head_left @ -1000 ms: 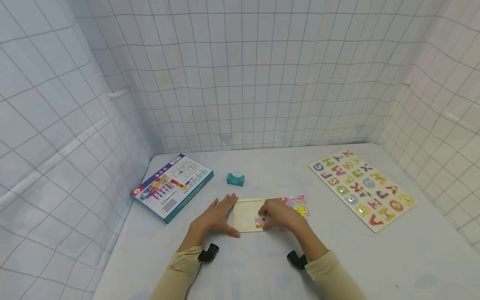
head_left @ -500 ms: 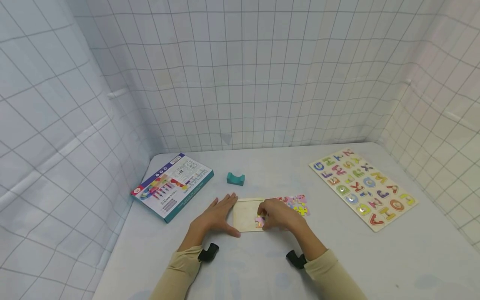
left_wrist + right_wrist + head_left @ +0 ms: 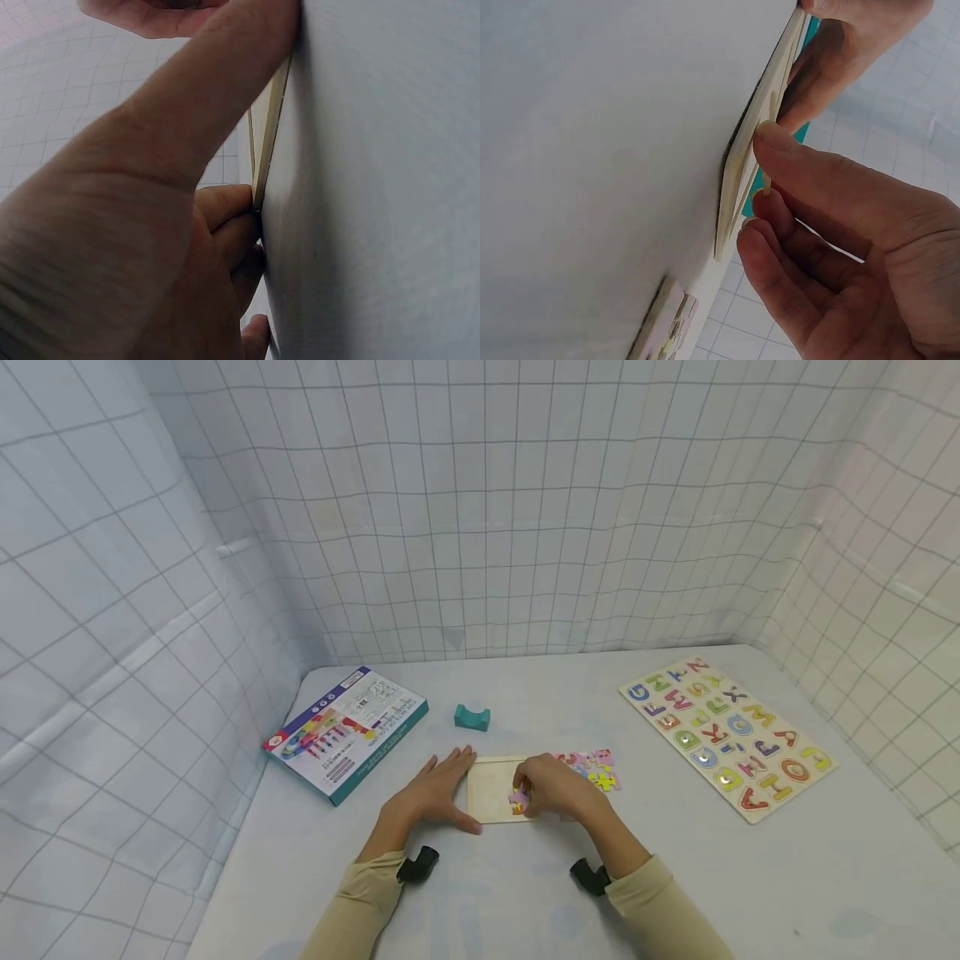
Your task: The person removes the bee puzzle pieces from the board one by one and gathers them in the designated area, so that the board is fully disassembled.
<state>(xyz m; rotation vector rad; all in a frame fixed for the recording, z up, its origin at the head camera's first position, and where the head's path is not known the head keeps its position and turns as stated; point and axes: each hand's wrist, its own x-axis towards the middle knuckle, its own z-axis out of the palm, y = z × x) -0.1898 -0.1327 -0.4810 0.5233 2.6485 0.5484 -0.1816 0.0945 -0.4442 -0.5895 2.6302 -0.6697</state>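
Note:
A shallow wooden puzzle tray [image 3: 491, 789] lies flat on the table between my hands. Along its left edge rests my left hand [image 3: 431, 795], fingers spread and thumb extended by the near left corner. Over the tray's right side, my right hand [image 3: 557, 789] pinches a small jigsaw piece [image 3: 517, 799] with purple, yellow and orange on it. Seen edge-on in the right wrist view, the thin piece [image 3: 767, 182] sits between thumb and index finger. The right hand hides part of the tray. Just right of the tray lie colourful jigsaw pieces [image 3: 600, 770], partly covered by that hand.
A flat teal-sided box [image 3: 348, 735] with printed pictures lies at the left. Behind the tray stands a small teal block [image 3: 472, 718] with a curved notch. An alphabet puzzle board [image 3: 727, 735] lies at the right. Grid-patterned cloth walls [image 3: 480, 527] surround the table.
My right hand has shifted very slightly left, and the jigsaw piece in its fingers has turned and moved a little. The left hand stays in place.

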